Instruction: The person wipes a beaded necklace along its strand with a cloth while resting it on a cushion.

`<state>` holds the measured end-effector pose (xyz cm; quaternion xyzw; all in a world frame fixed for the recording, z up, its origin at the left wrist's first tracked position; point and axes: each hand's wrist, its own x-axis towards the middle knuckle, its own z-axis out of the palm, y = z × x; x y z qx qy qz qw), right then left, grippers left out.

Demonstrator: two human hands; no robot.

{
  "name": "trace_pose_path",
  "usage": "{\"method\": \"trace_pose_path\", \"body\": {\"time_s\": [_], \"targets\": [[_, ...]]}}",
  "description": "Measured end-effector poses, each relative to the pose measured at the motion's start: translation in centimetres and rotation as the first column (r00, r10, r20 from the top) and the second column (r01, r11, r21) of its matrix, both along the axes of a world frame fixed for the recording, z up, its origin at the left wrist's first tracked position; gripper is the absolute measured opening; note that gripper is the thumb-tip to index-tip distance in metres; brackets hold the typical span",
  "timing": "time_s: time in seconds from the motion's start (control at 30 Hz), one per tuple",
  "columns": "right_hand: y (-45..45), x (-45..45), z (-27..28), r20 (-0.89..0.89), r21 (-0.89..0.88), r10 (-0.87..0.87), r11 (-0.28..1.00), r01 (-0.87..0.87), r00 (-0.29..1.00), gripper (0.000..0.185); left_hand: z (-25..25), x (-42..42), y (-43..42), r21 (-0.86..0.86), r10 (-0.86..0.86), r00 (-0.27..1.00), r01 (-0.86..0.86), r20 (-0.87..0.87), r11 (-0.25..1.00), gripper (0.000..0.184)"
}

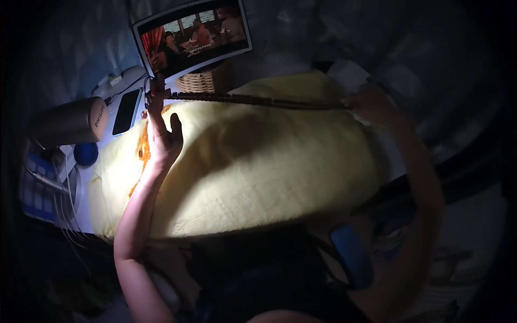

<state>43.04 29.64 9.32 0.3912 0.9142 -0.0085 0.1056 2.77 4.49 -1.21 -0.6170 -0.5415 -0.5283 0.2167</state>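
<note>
Dark strands (231,99) run nearly straight above the yellow cloth (258,177), between the left hand (163,134), thumb spread wide, and the right hand (372,106), its grip too blurred to tell. Gentle, even tension would best keep them untangled.

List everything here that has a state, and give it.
Dark strand, stretched between left hand and right hand
Screen, on, showing a scene
Phone, lying flat, display dark
Yellow cloth, spread out, rumpled
Orange beads, lying on the cloth
</note>
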Motion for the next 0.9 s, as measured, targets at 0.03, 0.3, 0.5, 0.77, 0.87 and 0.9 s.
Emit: {"method": "trace_pose_path", "body": {"time_s": [0.03,0.3,0.5,0.77,0.87,0.9], "targets": [[0.4,0.2,-1.2,0.039,0.048,0.034,0.998,-0.036,0.999,0.026,0.1,0.1,-0.2,-0.042,-0.003,1.0,0.002,-0.011,0.999,0.067],[1.5,-1.1,-6.6,0.046,0.372,0.26,0.892,-0.258,0.965,0.025,-1.4,-1.3,-4.1,-0.359,-0.044,0.999,0.048,0.02,0.932,0.062],[1.1,-1.9,-8.7,-0.025,0.512,0.226,0.839,-0.182,0.974,0.028,-1.2,-0.5,-6.8,-0.487,-0.105,0.994,0.073,-0.038,0.87,0.066],[2.5,-1.7,-10.2,-0.112,0.301,0.113,0.951,-0.075,0.987,0.028,-1.1,-0.1,-9.7,-0.78,-0.122,0.99,0.133,0.074,0.611,0.057],[2.5,-2.0,-10.1,-0.165,0.263,0.077,0.964,-0.032,0.983,0.028,0.3,0.0,-9.8,-0.859,-0.18,0.979,0.013,-0.092,0.512,0.051],[2.3,-2.0,-9.9,-0.161,0.26,0.076,0.965,-0.032,0.984,0.029,0.8,0.4,-10.0,-0.848,-0.166,0.975,-0.039,-0.149,0.529,0.05]]}}
